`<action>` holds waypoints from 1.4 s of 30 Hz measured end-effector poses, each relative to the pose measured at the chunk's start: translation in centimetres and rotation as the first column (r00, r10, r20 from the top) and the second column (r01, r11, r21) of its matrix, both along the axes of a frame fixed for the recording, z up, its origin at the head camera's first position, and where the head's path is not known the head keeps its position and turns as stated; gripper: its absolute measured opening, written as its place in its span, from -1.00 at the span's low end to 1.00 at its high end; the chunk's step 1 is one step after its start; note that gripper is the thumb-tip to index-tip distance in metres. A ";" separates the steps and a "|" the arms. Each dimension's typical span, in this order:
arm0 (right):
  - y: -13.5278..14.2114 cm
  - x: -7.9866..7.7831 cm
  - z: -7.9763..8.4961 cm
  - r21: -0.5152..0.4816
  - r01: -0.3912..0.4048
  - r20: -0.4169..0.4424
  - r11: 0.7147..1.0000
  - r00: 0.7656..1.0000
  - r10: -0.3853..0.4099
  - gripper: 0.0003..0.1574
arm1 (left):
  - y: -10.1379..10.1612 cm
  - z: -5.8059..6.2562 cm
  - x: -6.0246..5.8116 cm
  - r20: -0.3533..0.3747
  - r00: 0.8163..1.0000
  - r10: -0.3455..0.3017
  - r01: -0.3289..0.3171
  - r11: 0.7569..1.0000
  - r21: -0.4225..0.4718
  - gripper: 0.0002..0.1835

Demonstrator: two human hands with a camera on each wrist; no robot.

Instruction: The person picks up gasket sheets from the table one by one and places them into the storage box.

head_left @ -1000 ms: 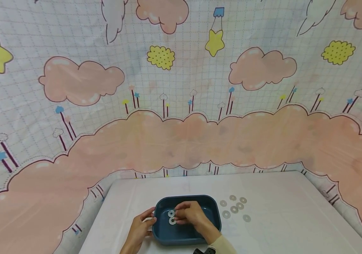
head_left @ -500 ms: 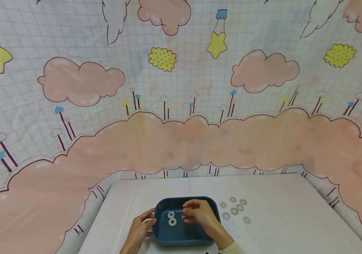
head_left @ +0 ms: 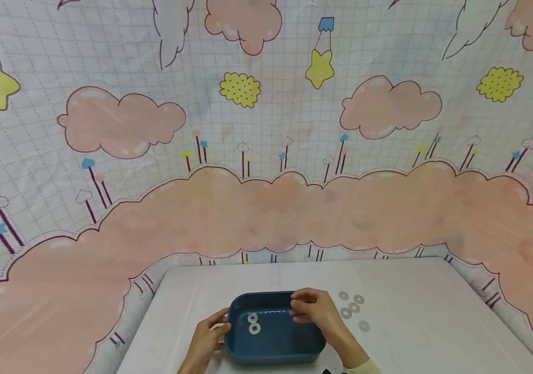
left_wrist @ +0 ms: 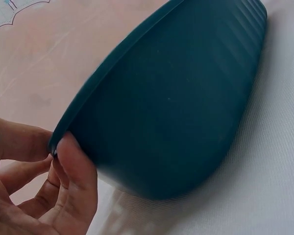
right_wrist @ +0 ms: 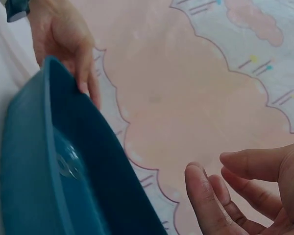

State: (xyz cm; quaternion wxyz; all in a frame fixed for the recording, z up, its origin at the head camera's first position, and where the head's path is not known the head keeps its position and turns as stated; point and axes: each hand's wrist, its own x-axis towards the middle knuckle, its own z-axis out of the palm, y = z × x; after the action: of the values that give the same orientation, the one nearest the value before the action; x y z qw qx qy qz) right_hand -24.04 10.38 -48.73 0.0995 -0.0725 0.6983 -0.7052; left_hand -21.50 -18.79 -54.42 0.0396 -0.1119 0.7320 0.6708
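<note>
A dark blue plastic basin (head_left: 285, 340) stands on the white table. My left hand (head_left: 204, 337) pinches its left rim; the left wrist view has thumb and fingers (left_wrist: 77, 169) on either side of that edge. Two flat grey washers lie inside, a far one (head_left: 252, 317) and a near one (head_left: 254, 328), close together at the left. Over the basin's right side hovers my right hand (head_left: 318, 311). Its fingers are loosely bent, with a gap between thumb and fingertips and nothing held, as the right wrist view shows.
Several more washers (head_left: 354, 307) lie flat on the white table (head_left: 416, 322) to the right of the basin, partly behind the right hand. A patterned cloth (head_left: 271, 213) with clouds hangs behind the table.
My right hand has moved right, away from the two washers in the basin and towards those on the table. My left hand keeps its place on the rim.
</note>
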 end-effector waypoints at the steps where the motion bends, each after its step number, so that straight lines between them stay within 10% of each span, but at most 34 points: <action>1: 0.3 0.0 0.0 0.002 0.009 -0.002 1.000 1.000 -0.009 -0.68 | 0.0 0.0 0.0 0.000 1.000 0.001 -0.001 1.000 0.000 -0.43; 42: 10.8 -0.4 -1.2 0.288 0.307 -0.046 0.907 0.951 -0.307 -0.57 | 0.3 -0.5 0.4 0.000 1.000 0.017 -0.017 1.000 0.015 -0.42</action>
State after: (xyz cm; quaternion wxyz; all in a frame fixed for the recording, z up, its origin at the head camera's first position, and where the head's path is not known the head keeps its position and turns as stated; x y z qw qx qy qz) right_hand -24.48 21.16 -49.88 -0.0030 0.0538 0.7974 -0.6011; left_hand -21.06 -18.45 -54.88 0.0345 -0.1177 0.7261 0.6765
